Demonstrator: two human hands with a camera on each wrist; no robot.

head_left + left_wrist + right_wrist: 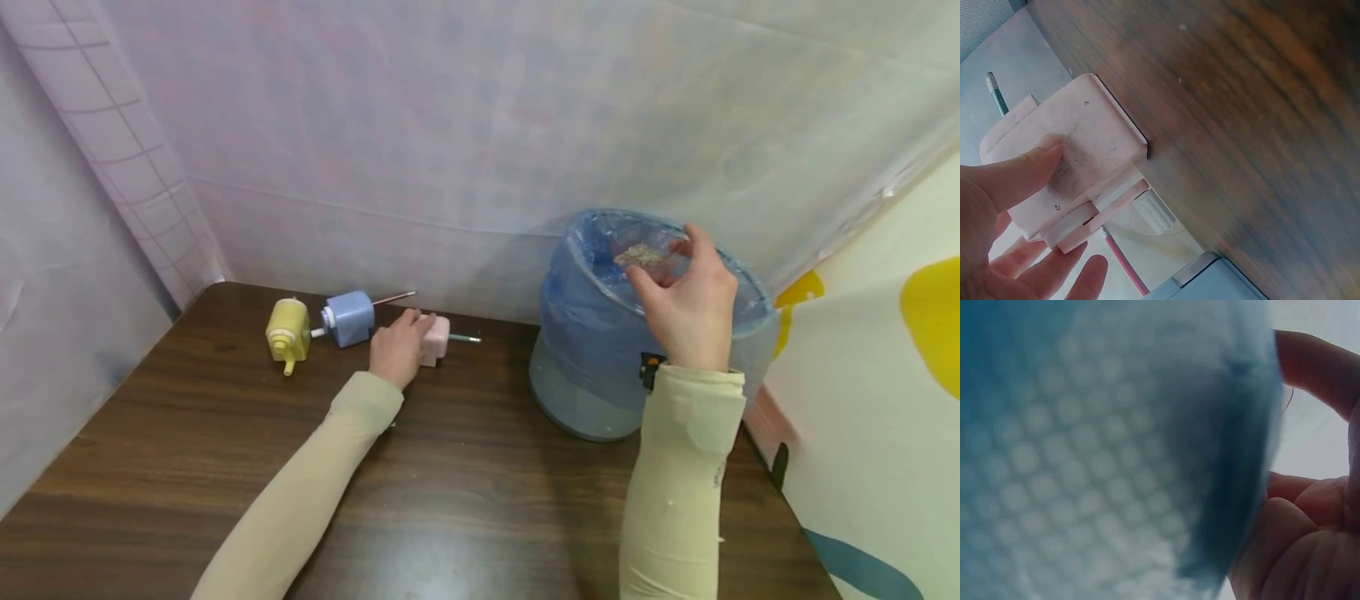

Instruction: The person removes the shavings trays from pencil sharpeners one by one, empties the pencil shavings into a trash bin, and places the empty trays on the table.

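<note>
My left hand (400, 346) grips a pink crank pencil sharpener (1094, 140) on the table, thumb across its body and fingers by the crank. A green pencil (465, 338) sticks out of its far end. Over the mouth of a bin (585, 400) lined with a blue bag (577, 308), my right hand (693, 308) holds a see-through, tray-like piece between thumb and fingers. Pale pencil shavings (639, 255) show at it. In the right wrist view the blurred bag hides what lies between the fingertips.
Left of my left hand stand a blue sharpener (351, 318) with a red pencil (393, 297) in it, and a yellow sharpener (288, 329). A pale curtain (420, 150) hangs behind the brown table (450, 500). Patterned cloth (885, 375) borders the right side.
</note>
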